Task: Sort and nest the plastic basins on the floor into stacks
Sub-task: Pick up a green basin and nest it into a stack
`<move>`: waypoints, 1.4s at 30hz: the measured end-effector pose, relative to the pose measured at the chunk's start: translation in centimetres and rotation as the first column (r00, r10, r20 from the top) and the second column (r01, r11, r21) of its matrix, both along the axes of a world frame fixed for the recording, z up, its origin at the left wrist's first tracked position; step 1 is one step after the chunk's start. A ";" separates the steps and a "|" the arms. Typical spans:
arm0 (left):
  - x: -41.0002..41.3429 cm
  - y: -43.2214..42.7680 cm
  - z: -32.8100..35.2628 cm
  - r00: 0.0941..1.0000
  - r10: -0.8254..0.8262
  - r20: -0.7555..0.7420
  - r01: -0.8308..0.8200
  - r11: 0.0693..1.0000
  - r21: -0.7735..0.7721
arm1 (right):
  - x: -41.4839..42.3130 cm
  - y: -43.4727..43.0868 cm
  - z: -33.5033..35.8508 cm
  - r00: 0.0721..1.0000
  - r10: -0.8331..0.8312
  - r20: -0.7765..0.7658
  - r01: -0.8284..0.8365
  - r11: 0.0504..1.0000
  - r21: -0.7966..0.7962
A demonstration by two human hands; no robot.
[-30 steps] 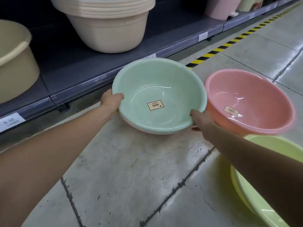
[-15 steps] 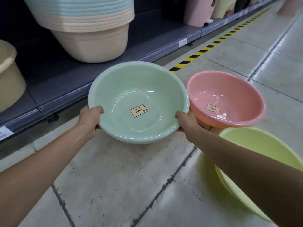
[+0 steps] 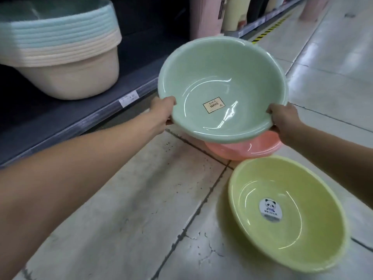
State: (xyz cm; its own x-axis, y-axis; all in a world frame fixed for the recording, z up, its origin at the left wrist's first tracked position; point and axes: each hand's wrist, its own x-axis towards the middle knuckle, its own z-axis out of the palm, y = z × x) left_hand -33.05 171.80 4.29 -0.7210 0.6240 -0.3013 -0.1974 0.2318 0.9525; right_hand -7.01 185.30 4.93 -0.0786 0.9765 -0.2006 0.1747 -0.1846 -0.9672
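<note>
With left grip (image 3: 163, 111) and right grip (image 3: 282, 118) curled round opposite sides of its rim, holds the green basin (image 3: 222, 77) tilted. Hides most of the pink basin (image 3: 242, 151) on the floor (image 3: 141, 199) below, just beyond the yellow basin (image 3: 282, 229).

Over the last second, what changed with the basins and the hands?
The green basin, gripped at its rim by the left hand and right hand throughout, moved right from beside the pink basin to over it, hiding most of it. The yellow basin stayed put.
</note>
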 end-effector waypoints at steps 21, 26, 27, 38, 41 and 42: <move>2.4 6.0 -10.0 0.998 0.068 0.011 -0.065 0.985 -0.158 | 4.2 5.4 -12.1 0.961 0.065 0.268 -0.035 0.993 -0.114; -1.5 3.2 -11.1 0.993 0.120 -0.007 -0.119 0.972 -0.202 | -0.6 4.0 -12.1 0.975 0.122 0.184 -0.093 0.983 -0.156; -2.3 2.6 -11.3 0.992 0.128 -0.004 -0.127 0.970 -0.205 | -1.6 3.6 -12.2 0.978 0.131 0.163 -0.104 0.980 -0.168; -6.9 -1.2 -11.7 0.987 0.142 0.069 -0.128 0.976 -0.174 | -7.2 1.0 -12.9 0.983 0.165 0.086 -0.141 0.962 -0.232; -6.8 -1.4 -11.4 0.986 0.151 0.070 -0.136 0.974 -0.184 | -7.0 0.9 -12.9 0.982 0.176 0.067 -0.155 0.958 -0.243; -6.6 -1.5 -11.3 0.986 0.150 0.072 -0.134 0.973 -0.188 | -7.0 0.8 -12.8 0.983 0.175 0.059 -0.156 0.957 -0.245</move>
